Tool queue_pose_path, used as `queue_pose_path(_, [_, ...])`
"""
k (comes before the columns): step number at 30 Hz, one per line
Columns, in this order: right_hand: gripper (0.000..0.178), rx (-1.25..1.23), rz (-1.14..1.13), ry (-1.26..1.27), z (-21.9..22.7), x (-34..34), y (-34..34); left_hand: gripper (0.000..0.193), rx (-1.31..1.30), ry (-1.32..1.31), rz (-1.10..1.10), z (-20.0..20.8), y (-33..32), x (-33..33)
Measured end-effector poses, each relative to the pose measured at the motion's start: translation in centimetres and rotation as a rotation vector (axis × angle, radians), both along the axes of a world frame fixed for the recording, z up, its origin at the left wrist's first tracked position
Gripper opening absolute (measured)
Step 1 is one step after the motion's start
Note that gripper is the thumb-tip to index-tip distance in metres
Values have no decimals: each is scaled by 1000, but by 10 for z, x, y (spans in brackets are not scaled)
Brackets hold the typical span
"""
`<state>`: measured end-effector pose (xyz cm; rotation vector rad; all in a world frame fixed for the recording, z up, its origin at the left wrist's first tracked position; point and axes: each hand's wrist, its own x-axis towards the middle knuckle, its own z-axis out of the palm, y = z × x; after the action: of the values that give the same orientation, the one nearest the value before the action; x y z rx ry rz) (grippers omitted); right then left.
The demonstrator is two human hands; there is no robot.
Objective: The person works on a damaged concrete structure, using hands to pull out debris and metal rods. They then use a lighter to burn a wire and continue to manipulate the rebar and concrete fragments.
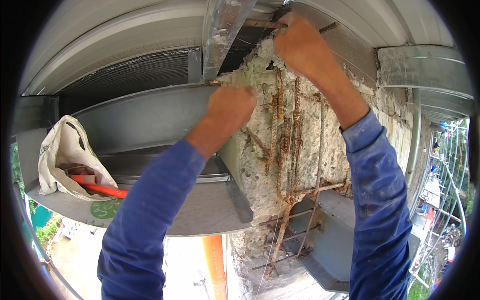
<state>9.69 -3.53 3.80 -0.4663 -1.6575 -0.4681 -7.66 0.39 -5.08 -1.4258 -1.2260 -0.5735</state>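
Both my arms reach up in blue sleeves to a broken concrete column (pixel 255 160) with rusty reinforcing bars (pixel 297 120) laid bare. My right hand (pixel 302 47) is closed at the column's ragged top, beside a rusty horizontal bar (pixel 262 24). A dark object (pixel 281 11) shows just beyond its fingers; I cannot tell whether the hand holds it. Lower and to the left, my left hand (pixel 231 107) is closed in front of the column's left edge, near the end of a grey steel beam (pixel 150 117). What either hand grips is hidden.
On a ledge at left lies a white sack (pixel 60 145) with an orange-handled tool (pixel 107 189) in it. A metal channel (pixel 225 37) hangs overhead. Below right is another steel beam (pixel 325 255); a thin string (pixel 270 255) hangs low. Scaffolding (pixel 450 170) stands outside, far right.
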Motion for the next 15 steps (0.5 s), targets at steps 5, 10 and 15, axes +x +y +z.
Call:
queue_pose_path(5, [52,-130,393,25,-20,-3,-1,26,-77,1,-40,-38,-41,11])
queue_pose_path(10, [59,-315,678,11,-35,3,-6,19,-75,3,-218,-54,-73,26])
queue_pose_path(15, [58,-433,768,-25,-33,17,-9,12,-81,-89,-294,-58,-101,32])
